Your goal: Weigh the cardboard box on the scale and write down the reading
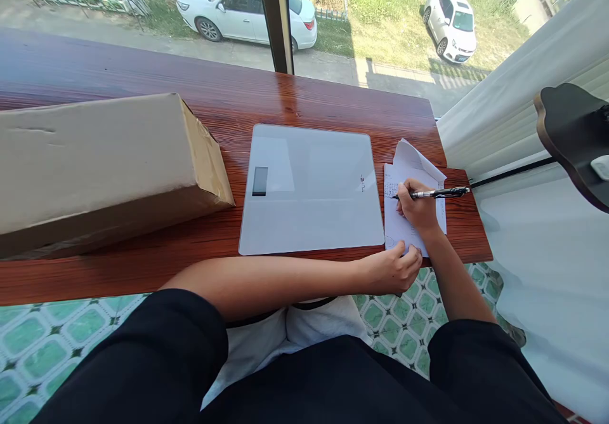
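Black sleeves (190, 329) sit nearer than the scale (314, 189), and right of it the right hand (419, 208) pinches a pen (445, 193), maybe to mark the pad (394, 216), while the left hand (397, 268) half curls by the scale's near right corner, perhaps steadying paper, its grip unclear.

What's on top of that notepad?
Handwriting, the right hand holding a pen, and the left hand at the near edge of the notepad. Whatever the hands cover is hidden.

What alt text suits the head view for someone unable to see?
A person's right hand holds a pen to a paper pad, left hand at its near edge. A flat scale and a cardboard box lie further left on the wooden table.
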The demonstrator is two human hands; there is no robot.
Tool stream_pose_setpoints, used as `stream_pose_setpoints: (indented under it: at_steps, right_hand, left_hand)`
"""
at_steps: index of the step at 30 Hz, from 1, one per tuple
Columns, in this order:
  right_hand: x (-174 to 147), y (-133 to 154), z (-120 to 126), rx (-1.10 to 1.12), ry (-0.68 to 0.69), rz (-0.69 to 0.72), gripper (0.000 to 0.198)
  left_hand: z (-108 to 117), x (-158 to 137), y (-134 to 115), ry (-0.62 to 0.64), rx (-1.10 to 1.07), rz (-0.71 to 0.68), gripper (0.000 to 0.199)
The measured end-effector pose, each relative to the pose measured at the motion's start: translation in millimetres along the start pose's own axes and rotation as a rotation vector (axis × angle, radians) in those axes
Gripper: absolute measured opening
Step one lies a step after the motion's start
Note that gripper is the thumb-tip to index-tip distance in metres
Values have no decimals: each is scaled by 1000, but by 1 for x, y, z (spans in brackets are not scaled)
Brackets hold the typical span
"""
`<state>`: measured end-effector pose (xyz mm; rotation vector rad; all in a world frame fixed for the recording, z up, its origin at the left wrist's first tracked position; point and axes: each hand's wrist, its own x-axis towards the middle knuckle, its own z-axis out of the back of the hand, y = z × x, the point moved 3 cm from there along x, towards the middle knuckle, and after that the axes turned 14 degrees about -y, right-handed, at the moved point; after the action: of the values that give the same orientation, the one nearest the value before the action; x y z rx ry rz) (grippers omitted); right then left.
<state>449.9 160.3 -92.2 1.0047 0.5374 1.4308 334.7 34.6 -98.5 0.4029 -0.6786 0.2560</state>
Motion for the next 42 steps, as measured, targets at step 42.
stream_pose_setpoints:
  at_steps: [42]
  right_hand:
    - [20, -16, 31, -703, -306, 62, 41]
  left_hand:
    - [5, -4, 4, 12, 25, -35, 38]
